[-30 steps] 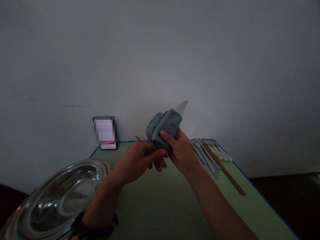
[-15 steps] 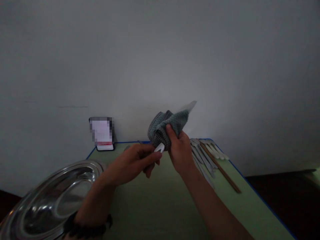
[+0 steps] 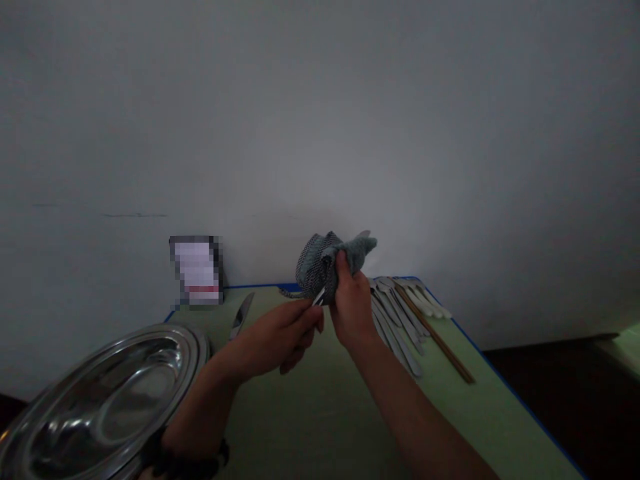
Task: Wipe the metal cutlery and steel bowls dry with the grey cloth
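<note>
My left hand (image 3: 280,333) is closed on the handle end of a shiny metal knife (image 3: 319,297). A grey-green cloth (image 3: 314,263) with a dark woven pattern is wrapped around the knife's middle, and the pale blade tip pokes out past its upper right side. My right hand (image 3: 354,300) grips the cloth, thumb on top, pressing it about the blade. Most of the knife is hidden in the folds. Both hands are raised above the green table (image 3: 310,413).
At the left stands a large shiny steel basin (image 3: 197,343). Another knife (image 3: 243,315) lies beyond my left forearm. To the right are several metal utensils (image 3: 400,313), wooden chopsticks (image 3: 445,343) and white spoons (image 3: 425,303). A phone-like device (image 3: 197,270) leans against the wall.
The cloth has slid along the knife toward the tip, so less blade shows beyond it. My right hand has turned slightly. The knife on the table's left has come into fuller view.
</note>
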Demonstrator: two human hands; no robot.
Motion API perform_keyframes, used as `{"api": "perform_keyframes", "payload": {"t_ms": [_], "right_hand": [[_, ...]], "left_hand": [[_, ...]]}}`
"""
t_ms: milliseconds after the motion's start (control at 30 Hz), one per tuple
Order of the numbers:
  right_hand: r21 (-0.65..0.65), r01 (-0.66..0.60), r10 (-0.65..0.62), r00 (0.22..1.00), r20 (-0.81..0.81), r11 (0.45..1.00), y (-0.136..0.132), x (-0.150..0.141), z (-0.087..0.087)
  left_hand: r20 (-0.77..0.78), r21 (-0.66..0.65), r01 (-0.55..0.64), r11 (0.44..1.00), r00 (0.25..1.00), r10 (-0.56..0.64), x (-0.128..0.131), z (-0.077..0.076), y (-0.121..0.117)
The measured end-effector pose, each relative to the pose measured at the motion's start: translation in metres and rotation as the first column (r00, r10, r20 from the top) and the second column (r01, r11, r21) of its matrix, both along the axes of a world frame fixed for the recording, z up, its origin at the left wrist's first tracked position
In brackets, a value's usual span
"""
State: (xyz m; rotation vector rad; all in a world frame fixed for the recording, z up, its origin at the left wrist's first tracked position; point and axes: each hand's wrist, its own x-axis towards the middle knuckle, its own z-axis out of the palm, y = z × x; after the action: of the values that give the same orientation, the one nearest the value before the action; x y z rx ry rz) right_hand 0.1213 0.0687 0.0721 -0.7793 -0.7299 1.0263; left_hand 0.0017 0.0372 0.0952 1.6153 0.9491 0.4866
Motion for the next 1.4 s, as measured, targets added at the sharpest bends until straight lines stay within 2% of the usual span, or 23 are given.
{"api": "perform_keyframes", "payload": {"t_ms": [100, 200, 400, 500, 600, 767, 867, 1000, 1133, 1233, 1333, 1400], "right_hand": [[-0.06, 0.104, -0.108, 0.992, -0.066, 0.993, 0.002, 0.01, 0.007], [-0.109, 0.138, -0.155, 0.975, -0.162, 0.984, 0.004, 0.027, 0.018], [-0.02, 0.246, -0.245, 0.951, -0.187, 0.969, 0.01, 0.054, 0.026], [-0.068, 0.309, -0.317, 0.925, -0.209, 0.949, 0.012, 0.051, 0.024], [-0.17, 0.274, -0.3, 0.942, -0.151, 0.946, 0.009, 0.037, 0.021], [-0.212, 0.23, -0.207, 0.97, 0.127, 0.95, -0.002, 0.005, 0.007], [-0.224, 0.174, -0.129, 0.971, 0.2, 0.959, -0.004, -0.006, -0.002], [-0.201, 0.189, -0.149, 0.969, 0.197, 0.961, 0.001, 0.003, -0.005], [-0.19, 0.22, -0.208, 0.975, 0.083, 0.957, 0.008, 0.026, 0.003], [-0.155, 0.234, -0.24, 0.97, -0.023, 0.96, 0.013, 0.037, 0.008], [-0.135, 0.264, -0.276, 0.958, -0.076, 0.955, 0.021, 0.049, 0.005], [-0.165, 0.323, -0.334, 0.941, -0.047, 0.932, 0.028, 0.06, -0.001]], "left_hand": [[-0.052, -0.042, -0.008, 0.999, 0.999, 0.006, 0.001, 0.003, -0.003], [-0.092, -0.045, 0.025, 0.999, 0.995, -0.029, -0.002, 0.008, -0.007], [-0.179, 0.051, 0.045, 0.998, 0.983, -0.036, -0.006, 0.02, -0.012], [-0.169, -0.023, 0.025, 0.999, 0.985, -0.028, -0.008, 0.022, -0.012], [-0.141, -0.079, -0.027, 0.996, 0.99, 0.016, -0.009, 0.02, -0.01], [-0.121, 0.006, -0.032, 0.999, 0.992, 0.033, -0.009, 0.014, -0.006], [-0.152, 0.048, -0.046, 0.998, 0.987, 0.053, -0.005, 0.01, -0.004], [-0.164, 0.104, -0.048, 0.993, 0.984, 0.065, 0.004, 0.006, -0.006], [-0.127, 0.027, 0.008, 1.0, 0.992, -0.005, 0.009, 0.006, -0.01], [-0.134, -0.039, 0.0, 0.999, 0.991, -0.005, 0.008, 0.008, -0.011], [-0.151, -0.044, -0.001, 0.999, 0.989, -0.006, 0.004, 0.01, -0.009], [-0.174, -0.054, 0.023, 0.998, 0.984, -0.032, -0.002, 0.011, -0.008]]}}
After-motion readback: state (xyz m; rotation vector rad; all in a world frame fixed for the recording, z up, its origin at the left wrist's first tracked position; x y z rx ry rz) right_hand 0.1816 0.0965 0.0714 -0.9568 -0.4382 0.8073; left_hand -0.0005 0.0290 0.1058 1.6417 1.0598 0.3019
